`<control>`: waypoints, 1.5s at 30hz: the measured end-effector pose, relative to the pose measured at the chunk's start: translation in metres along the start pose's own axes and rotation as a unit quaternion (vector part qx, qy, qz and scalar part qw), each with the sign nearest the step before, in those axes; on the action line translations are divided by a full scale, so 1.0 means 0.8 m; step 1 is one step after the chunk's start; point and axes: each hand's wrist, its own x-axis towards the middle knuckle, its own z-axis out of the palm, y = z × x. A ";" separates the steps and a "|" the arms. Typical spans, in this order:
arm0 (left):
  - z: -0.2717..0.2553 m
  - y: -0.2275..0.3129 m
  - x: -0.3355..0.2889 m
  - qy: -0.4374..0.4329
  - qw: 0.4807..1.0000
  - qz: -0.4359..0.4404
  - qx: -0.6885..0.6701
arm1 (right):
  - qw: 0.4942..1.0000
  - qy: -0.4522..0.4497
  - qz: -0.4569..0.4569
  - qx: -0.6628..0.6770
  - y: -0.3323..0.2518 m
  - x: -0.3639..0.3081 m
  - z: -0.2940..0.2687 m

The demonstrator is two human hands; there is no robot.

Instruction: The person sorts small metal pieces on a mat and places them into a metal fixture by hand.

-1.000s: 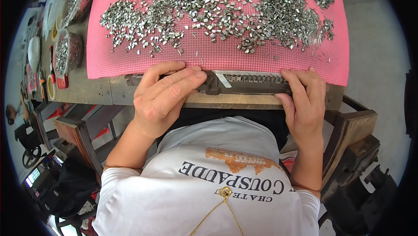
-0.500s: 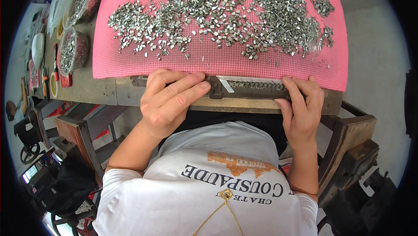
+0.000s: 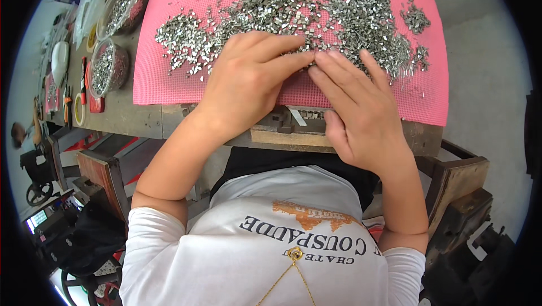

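Two bare hands came together over the tabletop. Two fingers of the left hand stretched to the right; its thumb was hidden, so I could not tell whether they pinched anything. The right hand was open, palm down, its fingers pointing up and left, the thumb well apart from them. The fingertips of both met or nearly met at the near edge of the small metal pieces.

Those pieces, too many to count, lay in two large spreads and two small clusters at the right on one pink mat. The hands covered part of them. Just below the hands, at the near edge, sat one dark metal fixture with one pale strip; both its ends were blocked from view by the hands and forearms.

Farther left stood two clear tubs of metal bits, two tape rolls and one red box. Items beyond them blurred toward the dark rim.
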 end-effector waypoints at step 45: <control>0.015 0.018 0.018 -0.057 0.997 -0.049 0.016 | 0.995 0.029 0.061 0.079 0.011 0.000 -0.003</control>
